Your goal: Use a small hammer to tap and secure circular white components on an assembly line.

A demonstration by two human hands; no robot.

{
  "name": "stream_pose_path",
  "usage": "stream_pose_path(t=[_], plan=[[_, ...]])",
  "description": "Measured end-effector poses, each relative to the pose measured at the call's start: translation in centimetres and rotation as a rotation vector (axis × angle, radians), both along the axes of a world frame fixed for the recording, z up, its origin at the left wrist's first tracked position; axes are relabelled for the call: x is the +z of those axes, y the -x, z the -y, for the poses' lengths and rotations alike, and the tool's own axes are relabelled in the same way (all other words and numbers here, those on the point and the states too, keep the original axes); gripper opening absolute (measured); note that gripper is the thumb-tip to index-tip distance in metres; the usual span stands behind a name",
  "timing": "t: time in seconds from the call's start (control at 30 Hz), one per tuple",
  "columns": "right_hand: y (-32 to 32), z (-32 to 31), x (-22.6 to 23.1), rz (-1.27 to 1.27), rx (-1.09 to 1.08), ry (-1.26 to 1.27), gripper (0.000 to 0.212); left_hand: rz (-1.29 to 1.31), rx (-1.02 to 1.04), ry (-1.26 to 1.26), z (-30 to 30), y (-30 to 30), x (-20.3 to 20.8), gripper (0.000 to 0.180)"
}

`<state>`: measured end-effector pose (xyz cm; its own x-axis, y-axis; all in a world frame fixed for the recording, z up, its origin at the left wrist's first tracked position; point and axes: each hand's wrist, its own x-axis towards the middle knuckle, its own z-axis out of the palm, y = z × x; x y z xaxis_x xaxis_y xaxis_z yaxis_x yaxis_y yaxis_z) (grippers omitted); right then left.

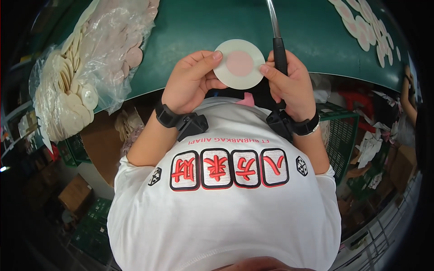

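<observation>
A flat round disc [239,63], pale greenish white with a pink circle in its centre, is held up in front of my chest. My left hand [192,81] pinches its left edge, thumb on top and fingers curled beneath. My right hand [293,86] is closed, its thumb on the disc's right edge. Between that thumb and the fingers stands the black grip of a tool with a shiny metal shaft [274,20]. The far end of the shaft lies outside the view, so its kind cannot be told.
A green table [194,25] spans the far side. Clear plastic bags [101,49] full of pale and pink discs lie at its left. More pink-centred discs [364,31] are spread at far right. Green crates [339,140] stand below; another person's arm [408,99] shows at the right edge.
</observation>
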<state>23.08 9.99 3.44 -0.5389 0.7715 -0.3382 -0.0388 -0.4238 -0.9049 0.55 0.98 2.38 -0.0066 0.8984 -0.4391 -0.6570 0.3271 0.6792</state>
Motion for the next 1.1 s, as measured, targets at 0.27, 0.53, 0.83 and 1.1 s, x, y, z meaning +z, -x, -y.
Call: stream_pose_path(t=[0.27,0.53,0.83,1.1], plan=[[-1.0,-0.1,-0.4,-0.022,-0.043,0.052,0.020,0.067,-0.097,0.002,-1.0,-0.2,-0.7,0.022],[-1.6,0.3,-0.1,-0.030,-0.092,0.066,0.021,-0.207,-0.142,-0.080,-1.3,-1.6,0.0,0.026],[-2.0,0.4,-0.6,-0.042,-0.111,0.082,0.022,-0.239,-0.127,-0.257,0.0,-3.5,4.2,0.043],[-1.9,0.6,-0.5,-0.040,-0.108,0.098,0.022,-0.362,-0.201,-0.296,0.2,-3.6,4.6,0.050]])
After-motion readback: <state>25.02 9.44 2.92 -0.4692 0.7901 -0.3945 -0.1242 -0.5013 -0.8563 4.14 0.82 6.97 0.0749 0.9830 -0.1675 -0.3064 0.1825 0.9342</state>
